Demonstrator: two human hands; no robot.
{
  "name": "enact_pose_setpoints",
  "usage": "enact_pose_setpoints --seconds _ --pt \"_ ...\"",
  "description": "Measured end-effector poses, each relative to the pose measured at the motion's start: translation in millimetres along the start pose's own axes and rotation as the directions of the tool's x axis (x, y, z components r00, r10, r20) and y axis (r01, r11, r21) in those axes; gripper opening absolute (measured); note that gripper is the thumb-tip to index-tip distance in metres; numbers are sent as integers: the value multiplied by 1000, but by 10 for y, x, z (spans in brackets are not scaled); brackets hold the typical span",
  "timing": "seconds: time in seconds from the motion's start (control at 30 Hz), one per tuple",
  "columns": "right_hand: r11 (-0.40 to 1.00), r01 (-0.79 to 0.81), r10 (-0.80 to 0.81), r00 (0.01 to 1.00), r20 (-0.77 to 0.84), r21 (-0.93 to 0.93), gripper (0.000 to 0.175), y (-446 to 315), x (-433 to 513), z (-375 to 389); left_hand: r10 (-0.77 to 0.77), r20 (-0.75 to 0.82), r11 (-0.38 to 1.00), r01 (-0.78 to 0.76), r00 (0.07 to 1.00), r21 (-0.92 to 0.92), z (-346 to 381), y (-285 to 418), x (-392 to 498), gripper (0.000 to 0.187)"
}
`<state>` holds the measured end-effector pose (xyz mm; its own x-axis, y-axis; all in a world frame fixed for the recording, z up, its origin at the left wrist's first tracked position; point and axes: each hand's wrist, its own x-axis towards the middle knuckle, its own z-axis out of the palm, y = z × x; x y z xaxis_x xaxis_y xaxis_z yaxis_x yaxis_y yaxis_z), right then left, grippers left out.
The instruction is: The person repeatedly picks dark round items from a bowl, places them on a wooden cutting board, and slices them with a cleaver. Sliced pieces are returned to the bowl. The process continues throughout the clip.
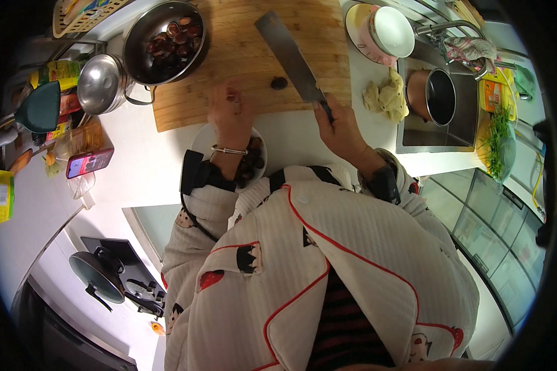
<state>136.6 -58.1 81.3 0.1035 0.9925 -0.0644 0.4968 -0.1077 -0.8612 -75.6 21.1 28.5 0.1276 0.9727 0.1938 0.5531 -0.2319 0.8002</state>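
Note:
My right hand (341, 125) grips the dark handle of a cleaver (290, 58), its broad blade slanting over the wooden cutting board (234, 48). One dark chestnut (279, 83) lies on the board just left of the blade. My left hand (232, 113) is blurred above the board's near edge. A reddish-brown spot shows at its fingers, but whether it holds a chestnut is unclear. Partly beneath my left wrist, a white plate (203, 139) carries several dark chestnuts (250, 162). At the board's far left stands a metal pan (137, 55) with glossy brown chestnuts (178, 41) inside.
Stacked metal bowls (100, 83) stand left of the pan, near a phone (89, 163) and an oil bottle (86, 139). To the right are stacked bowls (392, 32), a yellowish cloth (387, 97) and a sink (459, 139) holding a pot (420, 95). Green herbs (496, 143) lie beyond.

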Motion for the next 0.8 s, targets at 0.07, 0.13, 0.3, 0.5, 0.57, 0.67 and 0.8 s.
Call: enact_pose_setpoints --seconds 0.07,0.13,0.3,0.5,0.57,0.67,0.8 --pt "995 93 -97 992 -79 -45 12 -80 2 8 -69 -70 996 65 995 -59 -86 -8 8 33" --pt "994 109 -104 982 -158 24 12 -105 -29 51 -96 -154 992 82 983 -97 -149 -9 4 32" --pt "989 110 -103 992 71 -101 9 98 23 267 -90 -227 993 68 970 -100 -213 -62 8 34" --pt "996 -67 61 991 120 52 11 120 -149 80 -270 16 894 257 963 -367 -126 34 -30 25" --pt "979 -100 69 982 176 178 14 14 -188 -40 -276 252 697 374 928 -612 -82 133 34 22" --pt "725 -429 213 884 416 539 18 -202 -187 -197 -192 586 454 601 787 -658 -185 291 111 17" --pt "630 -489 173 846 505 603 20 -418 -68 -329 -218 690 468 695 690 -546 -287 495 150 18"
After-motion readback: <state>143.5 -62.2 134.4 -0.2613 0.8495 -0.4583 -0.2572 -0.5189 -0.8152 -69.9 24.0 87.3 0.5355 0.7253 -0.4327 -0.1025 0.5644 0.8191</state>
